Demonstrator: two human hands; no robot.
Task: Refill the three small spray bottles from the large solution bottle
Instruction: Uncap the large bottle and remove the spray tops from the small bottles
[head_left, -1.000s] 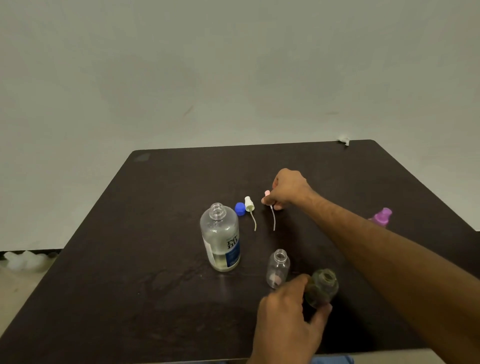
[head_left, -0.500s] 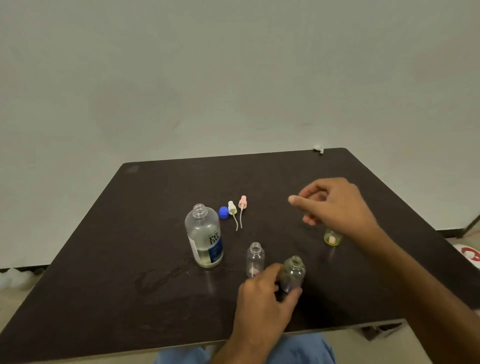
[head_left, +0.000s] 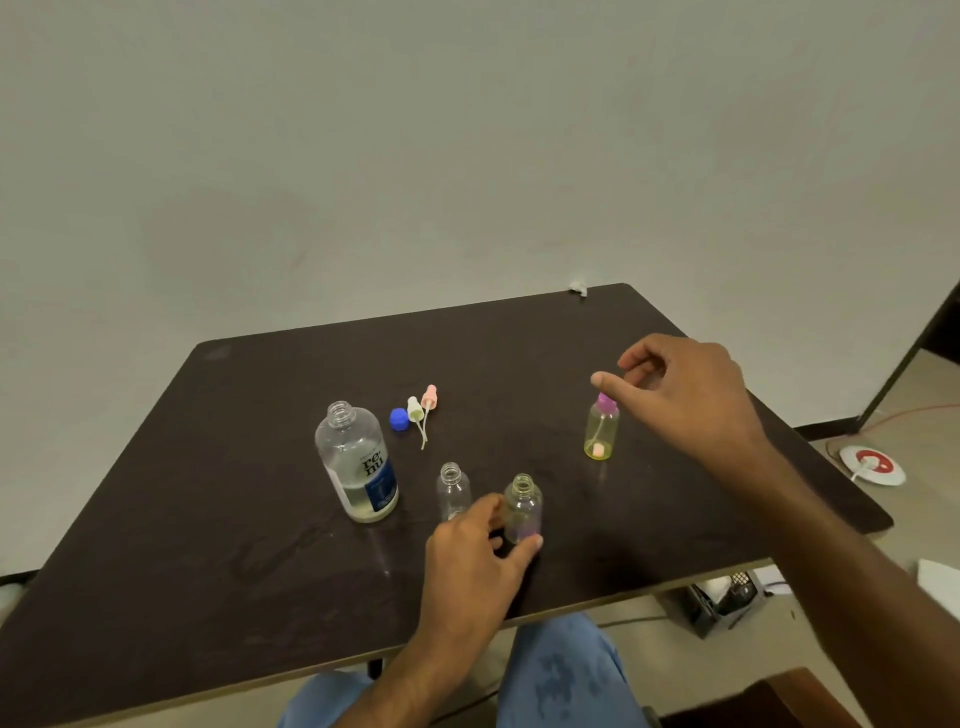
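Note:
The large solution bottle (head_left: 358, 462) stands uncapped at the left of the dark table (head_left: 208, 519), about a third full. Its blue cap (head_left: 399, 419) lies beside a white spray head (head_left: 414, 410) and a pink spray head (head_left: 429, 397). A clear small bottle (head_left: 453, 488) stands open. My left hand (head_left: 472, 566) grips an open greenish small bottle (head_left: 522, 509) between thumb and fingers. A yellow small bottle (head_left: 601, 428) with a purple spray head stands further right. My right hand (head_left: 680, 395) hovers just above that head, fingers loosely curled, holding nothing.
The table's near edge runs just behind my knees in blue trousers (head_left: 561, 675). On the floor to the right lie a white round device with a red mark (head_left: 872, 464) and a black crate (head_left: 722, 603). A plain wall stands behind the table.
My right hand let go of the pink spray head, which now lies by the white one, and swung right over the yellow bottle. My left hand stayed on the greenish bottle.

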